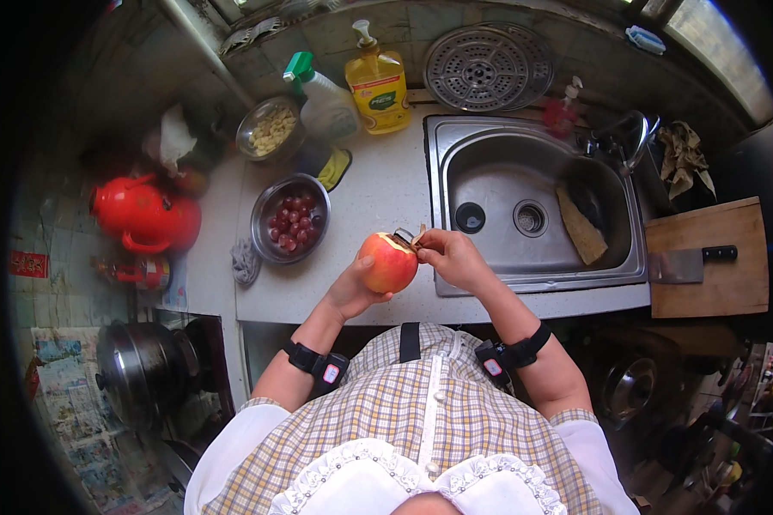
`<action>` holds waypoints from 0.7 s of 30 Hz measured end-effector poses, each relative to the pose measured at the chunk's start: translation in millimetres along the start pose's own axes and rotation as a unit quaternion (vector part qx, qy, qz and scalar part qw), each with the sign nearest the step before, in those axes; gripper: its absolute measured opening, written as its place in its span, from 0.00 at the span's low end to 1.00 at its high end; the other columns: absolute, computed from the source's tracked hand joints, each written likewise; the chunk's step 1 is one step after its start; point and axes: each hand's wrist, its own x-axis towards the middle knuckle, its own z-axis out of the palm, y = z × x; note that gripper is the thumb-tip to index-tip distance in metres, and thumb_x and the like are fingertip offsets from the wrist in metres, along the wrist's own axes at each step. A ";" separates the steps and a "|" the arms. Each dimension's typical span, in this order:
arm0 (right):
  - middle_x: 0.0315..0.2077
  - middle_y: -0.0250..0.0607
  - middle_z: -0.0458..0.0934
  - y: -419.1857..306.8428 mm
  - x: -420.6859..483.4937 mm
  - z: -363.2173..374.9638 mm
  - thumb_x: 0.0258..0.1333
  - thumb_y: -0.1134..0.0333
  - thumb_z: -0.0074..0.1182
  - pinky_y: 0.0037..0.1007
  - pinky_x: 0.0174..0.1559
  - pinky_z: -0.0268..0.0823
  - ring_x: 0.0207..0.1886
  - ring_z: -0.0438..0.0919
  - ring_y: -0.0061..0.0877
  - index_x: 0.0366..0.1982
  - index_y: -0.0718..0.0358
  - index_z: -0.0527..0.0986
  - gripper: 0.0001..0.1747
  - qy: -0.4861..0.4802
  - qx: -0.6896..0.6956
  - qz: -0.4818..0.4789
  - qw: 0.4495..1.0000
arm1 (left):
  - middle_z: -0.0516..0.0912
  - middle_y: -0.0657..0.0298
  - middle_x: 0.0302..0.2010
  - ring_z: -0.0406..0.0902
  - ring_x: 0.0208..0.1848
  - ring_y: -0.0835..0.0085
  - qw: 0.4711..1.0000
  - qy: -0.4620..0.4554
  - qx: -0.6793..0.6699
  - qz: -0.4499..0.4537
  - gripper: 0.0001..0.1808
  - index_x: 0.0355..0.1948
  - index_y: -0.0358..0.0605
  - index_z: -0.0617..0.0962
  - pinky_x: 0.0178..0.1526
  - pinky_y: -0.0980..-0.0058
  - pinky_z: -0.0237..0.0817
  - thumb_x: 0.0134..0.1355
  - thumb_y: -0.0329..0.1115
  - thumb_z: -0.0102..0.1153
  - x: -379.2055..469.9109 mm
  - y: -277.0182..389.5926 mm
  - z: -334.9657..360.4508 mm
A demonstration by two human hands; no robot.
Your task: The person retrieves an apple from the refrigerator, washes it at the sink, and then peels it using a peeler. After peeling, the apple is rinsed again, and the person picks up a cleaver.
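Note:
My left hand (354, 287) holds a large red apple (390, 267) over the front of the counter, left of the sink. A strip near the top of the apple is peeled and shows pale flesh. My right hand (454, 256) grips a small peeler (404, 235) with a metal head, which lies against the top right of the apple. Its handle is mostly hidden by my fingers. Just left of the apple, a steel bowl (257, 222) holds several red grapes (293, 220).
A steel sink (489, 164) at the right contains a brownish slab (580, 225). A cleaver (679, 266) lies on a wooden cutting board (741, 283) at far right. Behind the grapes stand a yellow soap bottle (380, 96), a spray bottle (328, 106) and a bowl of pale pieces (272, 132).

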 end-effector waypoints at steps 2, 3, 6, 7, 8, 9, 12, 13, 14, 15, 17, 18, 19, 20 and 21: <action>0.31 0.46 0.84 3.9 0.7 -1.3 0.57 0.75 0.55 0.27 0.40 0.73 0.36 0.83 0.25 0.42 0.70 0.77 0.11 -0.005 0.005 -0.011 1.000 | 0.74 0.59 0.58 0.76 0.56 0.65 0.999 -0.025 0.015 -0.013 0.39 0.63 0.54 0.66 0.41 0.68 0.79 0.55 0.58 0.63 -1.5 1.6 1.0; 0.32 0.46 0.83 5.6 2.3 -1.5 0.57 0.75 0.55 0.27 0.41 0.73 0.36 0.83 0.25 0.43 0.70 0.77 0.11 -0.010 0.026 -0.013 1.000 | 0.74 0.61 0.58 0.75 0.56 0.67 0.999 -0.039 0.022 -0.018 0.37 0.63 0.56 0.67 0.41 0.69 0.77 0.56 0.61 0.59 -1.8 2.8 1.9; 0.31 0.44 0.83 9.8 3.8 1.3 0.58 0.75 0.56 0.27 0.41 0.74 0.37 0.83 0.23 0.43 0.70 0.77 0.11 -0.015 0.092 0.007 0.996 | 0.72 0.54 0.60 0.75 0.59 0.57 0.997 -0.064 -0.013 -0.041 0.41 0.66 0.55 0.64 0.45 0.58 0.80 0.56 0.62 0.59 0.2 8.7 5.2; 0.31 0.44 0.83 10.6 4.1 2.0 0.58 0.75 0.56 0.26 0.41 0.74 0.37 0.83 0.23 0.43 0.70 0.77 0.11 -0.016 0.122 0.026 0.992 | 0.71 0.55 0.61 0.74 0.60 0.57 0.997 -0.065 -0.017 -0.044 0.42 0.66 0.55 0.64 0.48 0.54 0.77 0.57 0.64 0.57 0.0 8.3 6.9; 0.31 0.44 0.83 11.0 4.3 2.7 0.58 0.75 0.55 0.26 0.41 0.74 0.37 0.83 0.23 0.43 0.70 0.77 0.11 -0.017 0.118 0.023 0.993 | 0.71 0.56 0.62 0.73 0.61 0.57 0.996 -0.067 -0.020 -0.048 0.42 0.66 0.56 0.64 0.52 0.51 0.74 0.57 0.66 0.54 0.3 7.6 8.5; 0.32 0.43 0.83 10.9 4.1 3.4 0.59 0.75 0.55 0.26 0.41 0.74 0.37 0.83 0.24 0.43 0.70 0.77 0.11 -0.021 0.122 0.027 0.992 | 0.70 0.57 0.63 0.72 0.62 0.56 0.994 -0.086 -0.036 -0.051 0.42 0.66 0.57 0.64 0.55 0.47 0.71 0.57 0.68 0.52 0.6 7.5 9.6; 0.31 0.43 0.83 7.2 1.7 8.3 0.59 0.75 0.55 0.27 0.40 0.74 0.37 0.83 0.24 0.42 0.71 0.78 0.10 -0.015 0.111 0.027 0.993 | 0.70 0.60 0.65 0.69 0.65 0.58 1.000 -0.007 0.005 -0.026 0.44 0.67 0.59 0.64 0.61 0.43 0.62 0.57 0.73 0.47 3.0 6.1 10.7; 0.31 0.43 0.83 5.1 1.1 8.8 0.59 0.74 0.55 0.27 0.40 0.74 0.36 0.83 0.24 0.42 0.71 0.78 0.10 -0.012 0.107 0.038 0.993 | 0.69 0.61 0.65 0.69 0.65 0.59 1.000 -0.011 0.011 -0.015 0.44 0.67 0.59 0.64 0.61 0.43 0.62 0.58 0.74 0.46 4.1 5.3 10.7; 0.30 0.44 0.83 2.6 0.2 8.3 0.59 0.74 0.55 0.28 0.40 0.74 0.36 0.83 0.25 0.41 0.71 0.78 0.10 -0.004 0.087 0.023 0.996 | 0.69 0.61 0.65 0.68 0.65 0.60 1.000 -0.014 0.017 -0.003 0.44 0.67 0.58 0.64 0.61 0.44 0.63 0.58 0.74 0.45 4.9 4.2 10.6; 0.30 0.44 0.84 -0.1 -1.0 7.2 0.58 0.73 0.55 0.28 0.40 0.74 0.36 0.83 0.26 0.40 0.71 0.78 0.10 0.001 0.071 0.022 0.997 | 0.69 0.62 0.65 0.68 0.65 0.60 1.000 -0.012 0.021 0.002 0.44 0.67 0.58 0.64 0.61 0.45 0.63 0.58 0.75 0.45 5.3 3.6 10.2; 0.30 0.46 0.84 -6.3 -2.9 5.2 0.57 0.72 0.56 0.30 0.40 0.74 0.35 0.83 0.28 0.39 0.70 0.78 0.10 0.014 0.031 0.011 0.999 | 0.68 0.61 0.65 0.68 0.65 0.61 0.996 0.000 0.082 0.041 0.44 0.67 0.56 0.63 0.62 0.47 0.64 0.59 0.74 0.45 5.2 3.5 9.4; 0.30 0.47 0.84 -9.1 -4.7 4.9 0.57 0.71 0.57 0.30 0.40 0.73 0.35 0.83 0.30 0.39 0.69 0.79 0.10 0.022 0.007 0.003 1.000 | 0.68 0.61 0.65 0.68 0.65 0.62 0.992 -0.001 0.112 0.058 0.44 0.67 0.55 0.63 0.62 0.48 0.64 0.59 0.74 0.45 4.8 2.8 9.3; 0.30 0.47 0.83 -11.9 -6.3 4.8 0.56 0.71 0.57 0.31 0.40 0.73 0.35 0.83 0.32 0.38 0.69 0.79 0.10 0.029 -0.009 -0.014 0.999 | 0.68 0.61 0.65 0.69 0.64 0.63 0.992 -0.004 0.111 0.054 0.43 0.66 0.53 0.63 0.62 0.50 0.64 0.60 0.72 0.45 3.5 2.3 9.5; 0.31 0.48 0.83 -14.4 -6.7 5.0 0.55 0.71 0.57 0.31 0.40 0.73 0.35 0.83 0.34 0.39 0.68 0.79 0.10 0.037 -0.031 -0.003 0.999 | 0.68 0.60 0.64 0.69 0.63 0.65 0.992 -0.015 0.109 0.055 0.41 0.66 0.51 0.63 0.61 0.53 0.65 0.62 0.69 0.45 1.2 2.1 9.6; 0.32 0.49 0.83 -16.6 -7.1 5.6 0.55 0.71 0.57 0.32 0.40 0.73 0.35 0.83 0.35 0.39 0.67 0.79 0.10 0.043 -0.044 0.000 0.998 | 0.69 0.60 0.63 0.70 0.62 0.66 0.994 -0.023 0.095 0.055 0.40 0.65 0.49 0.63 0.61 0.55 0.65 0.63 0.67 0.46 -0.7 2.3 10.0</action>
